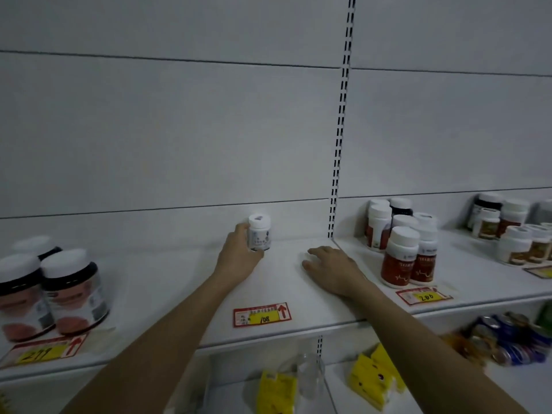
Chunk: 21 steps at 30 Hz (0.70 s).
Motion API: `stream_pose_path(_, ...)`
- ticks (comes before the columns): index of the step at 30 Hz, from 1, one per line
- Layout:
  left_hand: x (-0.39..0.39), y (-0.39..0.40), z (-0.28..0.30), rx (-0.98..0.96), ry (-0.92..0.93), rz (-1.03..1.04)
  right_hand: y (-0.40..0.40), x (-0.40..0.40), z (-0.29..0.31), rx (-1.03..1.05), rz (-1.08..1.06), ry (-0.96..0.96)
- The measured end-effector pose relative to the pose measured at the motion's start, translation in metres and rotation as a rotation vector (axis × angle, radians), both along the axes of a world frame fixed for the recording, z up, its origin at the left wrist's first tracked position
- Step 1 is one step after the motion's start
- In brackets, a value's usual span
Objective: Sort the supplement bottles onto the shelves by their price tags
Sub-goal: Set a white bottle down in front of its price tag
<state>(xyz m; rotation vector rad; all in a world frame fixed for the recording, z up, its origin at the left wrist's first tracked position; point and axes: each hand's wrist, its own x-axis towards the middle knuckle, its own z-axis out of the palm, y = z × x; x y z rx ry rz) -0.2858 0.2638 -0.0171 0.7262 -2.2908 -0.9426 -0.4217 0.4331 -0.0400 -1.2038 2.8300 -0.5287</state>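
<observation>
A small white supplement bottle (pixel 259 233) with a blue-printed label stands upright at the back of the white shelf (pixel 179 279). My left hand (pixel 239 252) is wrapped around its left side. My right hand (pixel 331 270) lies flat on the shelf to the right, palm down, fingers apart, holding nothing. In front of the bottle, near the shelf's edge, lies a red and yellow price tag reading 108 (pixel 262 314).
Large dark-banded jars (pixel 74 291) stand at the left behind a 299 tag (pixel 44 351). Red-labelled white bottles (pixel 400 258) stand at the right behind a 200 tag (pixel 422 295). More bottles (pixel 513 231) fill the far right. Yellow packs (pixel 376 380) and cans (pixel 513 339) sit on the lower shelf.
</observation>
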Motion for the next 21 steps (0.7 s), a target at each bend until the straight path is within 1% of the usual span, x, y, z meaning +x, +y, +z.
stream_pose_path(3,-0.029,-0.014,-0.001,-0.054,0.047,-0.029,-0.009,-0.015,-0.006,0.087,0.008,0.041)
stream_pose_path(6,-0.052,-0.028,-0.006,-0.106,0.045,-0.031,-0.015,-0.023,-0.008,0.073,0.005,0.059)
stream_pose_path(11,-0.064,-0.041,-0.023,-0.136,0.073,-0.076,-0.014,-0.030,-0.016,0.087,-0.001,0.064)
stream_pose_path(16,-0.058,-0.036,-0.024,-0.133,0.069,-0.088,-0.015,-0.030,-0.018,0.081,-0.005,0.064)
stream_pose_path(21,-0.023,-0.016,-0.015,-0.153,0.005,-0.113,-0.013,-0.028,-0.015,0.084,0.007,0.060)
